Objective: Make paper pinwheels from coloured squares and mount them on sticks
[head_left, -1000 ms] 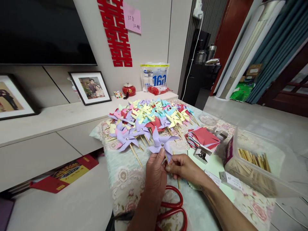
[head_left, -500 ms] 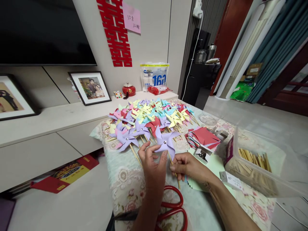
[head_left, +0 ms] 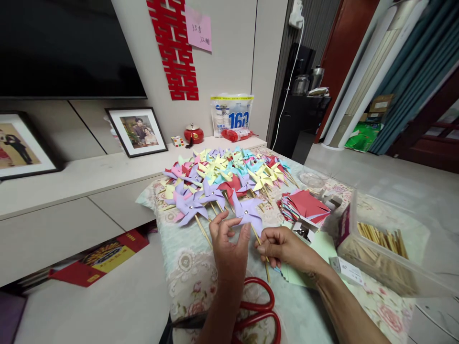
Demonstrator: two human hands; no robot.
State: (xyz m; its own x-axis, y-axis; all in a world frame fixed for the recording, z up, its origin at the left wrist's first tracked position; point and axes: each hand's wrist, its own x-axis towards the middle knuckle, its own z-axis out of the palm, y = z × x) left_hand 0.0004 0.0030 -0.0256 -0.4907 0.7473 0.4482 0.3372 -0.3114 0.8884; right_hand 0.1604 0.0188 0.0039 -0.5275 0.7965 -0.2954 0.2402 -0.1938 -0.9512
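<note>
A light purple paper pinwheel (head_left: pixel 246 212) with a silver pin at its centre stands above the tablecloth on a thin wooden stick. My right hand (head_left: pixel 283 248) pinches this stick just below the blades. At the pinwheel's lower left edge is my left hand (head_left: pixel 229 241), its fingers apart and its thumb raised beside a blade; whether it touches the paper is hard to tell. Another purple pinwheel (head_left: pixel 191 207) lies to the left, in front of a large heap of finished pinwheels (head_left: pixel 222 165) in several colours. Red-handled scissors (head_left: pixel 258 306) lie under my left forearm, partly hidden.
Right of my hands are a stack of coloured paper (head_left: pixel 304 204), a small open box of metal pins (head_left: pixel 304 230), a white box (head_left: pixel 346 270) and a clear plastic tub (head_left: pixel 376 267) of sticks. Behind the table runs a white cabinet (head_left: pixel 118 177) with framed photos.
The view has shifted slightly. Both hands keep nearly the same place at the pinwheel, which has turned or tilted a little.
</note>
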